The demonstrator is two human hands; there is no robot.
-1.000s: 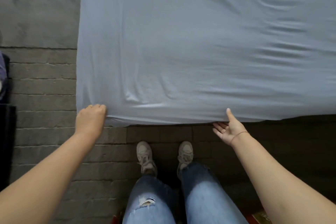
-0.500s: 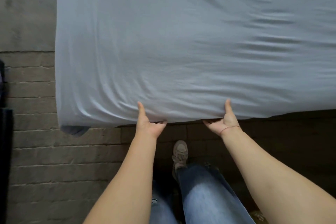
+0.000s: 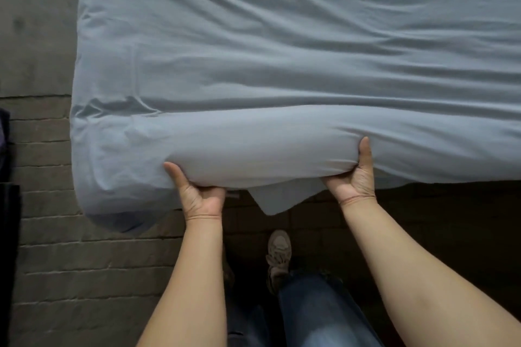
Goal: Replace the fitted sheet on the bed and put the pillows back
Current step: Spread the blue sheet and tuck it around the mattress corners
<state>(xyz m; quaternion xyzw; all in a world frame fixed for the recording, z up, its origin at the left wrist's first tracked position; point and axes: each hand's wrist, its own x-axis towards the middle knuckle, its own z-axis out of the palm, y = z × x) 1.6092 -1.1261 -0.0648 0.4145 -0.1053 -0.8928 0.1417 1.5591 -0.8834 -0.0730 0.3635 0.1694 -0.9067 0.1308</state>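
Observation:
A pale blue-grey fitted sheet (image 3: 282,65) covers the mattress, which fills the upper part of the head view. Its near edge is lifted into a rounded bulge between my hands. My left hand (image 3: 197,194) grips that edge from below, thumb up on the fabric. My right hand (image 3: 355,177) grips it the same way further right. A loose flap of sheet (image 3: 273,200) hangs down between the hands. The near left corner (image 3: 118,214) sags over the floor. No pillows are in view.
Grey brick paving (image 3: 84,276) lies under and left of the bed. A dark object (image 3: 7,205) stands at the left edge. My legs in jeans and a shoe (image 3: 279,251) are close to the bed's near side.
My left hand moved from the left corner to the middle of the near edge. Both hands have since lifted the edge, bulging the sheet and dropping a flap below it.

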